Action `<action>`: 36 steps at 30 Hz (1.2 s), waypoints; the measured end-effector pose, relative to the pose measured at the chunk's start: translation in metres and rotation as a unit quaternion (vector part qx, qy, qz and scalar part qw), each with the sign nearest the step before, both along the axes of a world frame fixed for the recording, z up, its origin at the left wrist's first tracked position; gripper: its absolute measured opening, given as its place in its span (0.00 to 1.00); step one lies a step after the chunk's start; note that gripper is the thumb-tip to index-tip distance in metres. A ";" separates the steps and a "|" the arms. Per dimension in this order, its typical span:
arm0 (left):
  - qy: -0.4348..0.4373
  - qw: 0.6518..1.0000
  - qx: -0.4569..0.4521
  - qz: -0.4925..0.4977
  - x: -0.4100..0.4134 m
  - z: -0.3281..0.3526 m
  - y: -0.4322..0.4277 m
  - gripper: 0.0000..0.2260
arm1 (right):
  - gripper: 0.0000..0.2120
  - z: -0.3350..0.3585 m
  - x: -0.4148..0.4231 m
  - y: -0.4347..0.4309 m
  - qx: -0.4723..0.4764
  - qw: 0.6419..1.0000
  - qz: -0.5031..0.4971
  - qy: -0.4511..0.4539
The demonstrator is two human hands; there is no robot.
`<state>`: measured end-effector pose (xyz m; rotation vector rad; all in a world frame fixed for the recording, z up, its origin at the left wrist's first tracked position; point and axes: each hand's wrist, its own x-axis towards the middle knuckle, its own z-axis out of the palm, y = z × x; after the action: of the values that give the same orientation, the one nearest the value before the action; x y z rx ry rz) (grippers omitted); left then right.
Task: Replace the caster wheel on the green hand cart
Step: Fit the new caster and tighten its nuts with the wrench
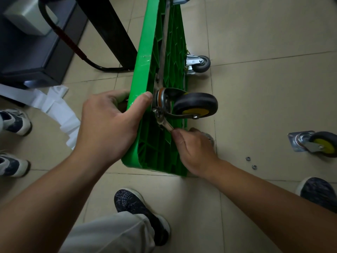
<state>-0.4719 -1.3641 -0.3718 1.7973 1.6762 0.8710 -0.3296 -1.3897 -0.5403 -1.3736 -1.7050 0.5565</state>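
Cart (144, 70) stood on edge on floor (255, 88). Rim gripped by left hand (109, 121), thumb over edge. Wrench (165, 125) pinched by right hand (195, 150), head set at mounted caster (193, 105) plate.

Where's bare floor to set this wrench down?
Open tile lies right of the mounted caster, between the grey caster and the loose caster. Tile between your two dark shoes is also bare. Crowded: paper and white shoes left; washers near the loose caster.
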 end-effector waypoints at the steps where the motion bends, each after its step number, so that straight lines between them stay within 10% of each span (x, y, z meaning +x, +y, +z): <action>1: 0.000 1.000 0.000 0.000 0.000 0.000 0.000 0.08 | 0.16 -0.002 0.002 0.002 -0.003 1.000 0.006 -0.001; 16: 0.003 1.000 -0.005 0.003 -0.002 -0.002 0.001 0.10 | 0.29 -0.006 0.018 0.017 0.056 0.996 0.068 0.018; 22: 0.002 1.000 -0.006 0.009 -0.003 -0.003 0.001 0.10 | 0.18 0.000 0.002 0.002 0.053 0.998 -0.004 -0.040; 36: 0.032 0.999 0.000 0.017 -0.003 -0.001 0.002 0.09 | 0.40 0.057 -0.023 -0.051 -0.294 0.939 0.044 0.171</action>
<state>-0.4751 -1.3623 -0.3731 1.8197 1.7507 0.8372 -0.3522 -1.4410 -0.4837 -1.4895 -1.3677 1.3563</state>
